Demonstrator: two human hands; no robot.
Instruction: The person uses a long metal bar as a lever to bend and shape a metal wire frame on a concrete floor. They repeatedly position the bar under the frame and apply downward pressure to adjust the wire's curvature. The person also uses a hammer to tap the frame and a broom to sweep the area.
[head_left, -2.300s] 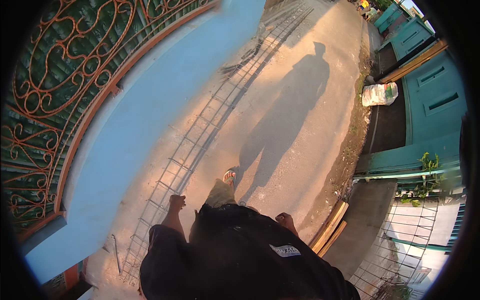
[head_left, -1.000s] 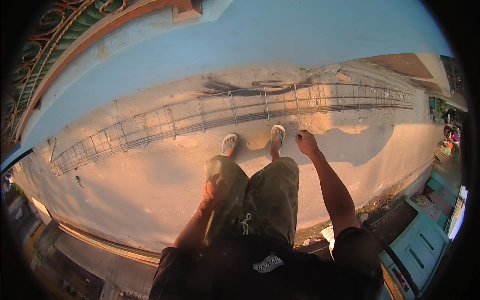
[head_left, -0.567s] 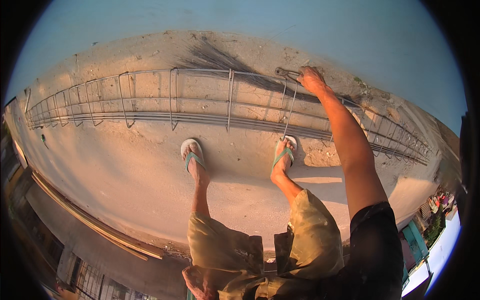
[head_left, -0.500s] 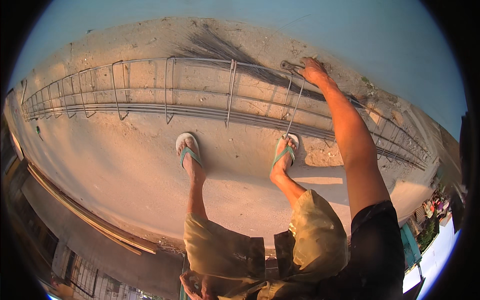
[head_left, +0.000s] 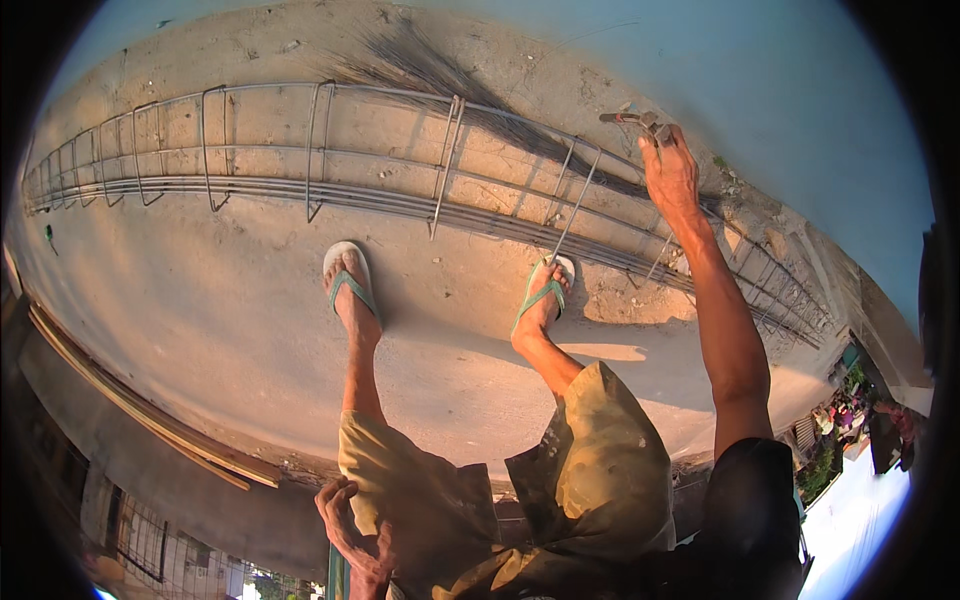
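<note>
1. Where the long rebar cage (head_left: pixel 400 190) lies flat on the concrete ground (head_left: pixel 200 320) along the foot of a blue wall (head_left: pixel 760 90), right hand (head_left: pixel 670 175) stretched out to its far upper edge, fingers closed around a small metal tool (head_left: pixel 630 118).
2. Tool held just above the top bar, beside one of the bent stirrups (head_left: pixel 575 200); whether touching the bar, cannot tell.
3. Left hand (head_left: pixel 350 515) low at the near edge, resting against the olive shorts (head_left: pixel 600 480), fingers loosely curled, gripping nothing visible.
4. Feet in green flip-flops (head_left: pixel 345 275) planted on the ground just beside the cage, right one touching the nearest bars.
5. Loose bundle of thin wire (head_left: pixel 410 60) fanned out on the ground behind the cage, near the wall.
6. Wooden planks (head_left: pixel 140 410) lying along the ground's edge, well apart at left.
7. Packages, labels, signs: too small to tell at the picture's rim.
</note>
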